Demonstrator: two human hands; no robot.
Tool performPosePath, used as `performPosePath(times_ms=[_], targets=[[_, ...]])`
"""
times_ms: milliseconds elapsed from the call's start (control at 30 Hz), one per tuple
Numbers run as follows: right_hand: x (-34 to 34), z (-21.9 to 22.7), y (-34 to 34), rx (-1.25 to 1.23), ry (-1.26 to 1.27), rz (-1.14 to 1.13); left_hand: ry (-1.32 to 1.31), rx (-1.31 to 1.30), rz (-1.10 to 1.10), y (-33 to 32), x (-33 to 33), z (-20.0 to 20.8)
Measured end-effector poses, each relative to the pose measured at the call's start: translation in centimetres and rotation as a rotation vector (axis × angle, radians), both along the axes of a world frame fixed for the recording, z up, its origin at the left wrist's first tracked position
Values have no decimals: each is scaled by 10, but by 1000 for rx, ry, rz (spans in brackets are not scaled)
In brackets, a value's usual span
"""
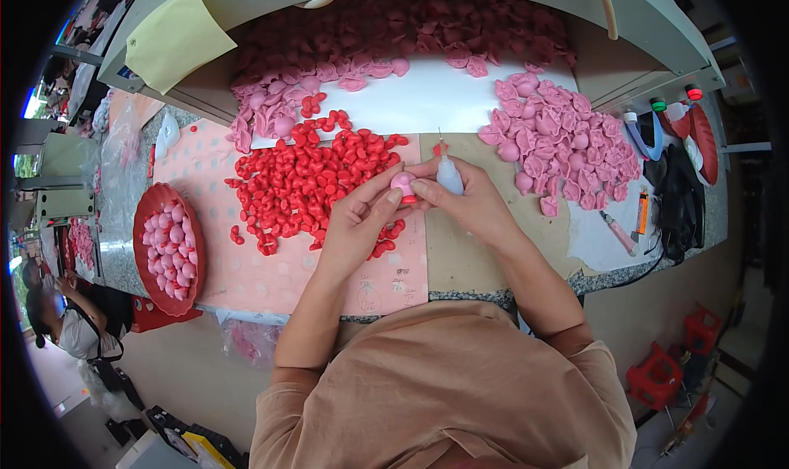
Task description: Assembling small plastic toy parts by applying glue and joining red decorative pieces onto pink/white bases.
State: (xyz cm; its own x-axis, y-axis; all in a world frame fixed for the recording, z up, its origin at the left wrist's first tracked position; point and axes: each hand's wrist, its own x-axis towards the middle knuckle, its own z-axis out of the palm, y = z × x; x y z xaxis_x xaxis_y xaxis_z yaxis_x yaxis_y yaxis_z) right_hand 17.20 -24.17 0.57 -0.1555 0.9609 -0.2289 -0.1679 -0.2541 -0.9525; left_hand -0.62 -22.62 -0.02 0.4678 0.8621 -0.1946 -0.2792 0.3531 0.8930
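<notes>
My left hand (355,216) is closed on a small pink ball-shaped piece (402,180) with a red piece (408,198) against its lower side. The right thumb touches this pink piece too. In my right hand (477,202) is a white squeeze bottle (449,175), its thin needle tip pointing away from me. Something small and red shows beside the needle. A heap of curved red pieces (300,185) spreads just beyond and left of my left hand. Right of my right hand lies a pile of pink petal-like pieces (559,136).
A red scalloped basket (141,243) of pink-and-red pieces stands at the table's left edge. Many more pink pieces (403,27) fill the shelf ahead. An orange tube (643,212), a pink-handled tool (618,233) and a black bag (680,202) lie at right. Another person (82,321) is far left.
</notes>
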Motion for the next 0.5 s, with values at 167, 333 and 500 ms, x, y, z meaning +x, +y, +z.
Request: performPosePath(times_ms=[167, 333, 500], targets=[[0, -2, -1, 25, -43, 1, 30, -61, 3, 3, -4, 1], [-1, -3, -1, 21, -19, 3, 60, -67, 28, 3, -6, -5], [-1, -1, -1, 37, -2, 18, -3, -67, 24, 3, -6, -2]])
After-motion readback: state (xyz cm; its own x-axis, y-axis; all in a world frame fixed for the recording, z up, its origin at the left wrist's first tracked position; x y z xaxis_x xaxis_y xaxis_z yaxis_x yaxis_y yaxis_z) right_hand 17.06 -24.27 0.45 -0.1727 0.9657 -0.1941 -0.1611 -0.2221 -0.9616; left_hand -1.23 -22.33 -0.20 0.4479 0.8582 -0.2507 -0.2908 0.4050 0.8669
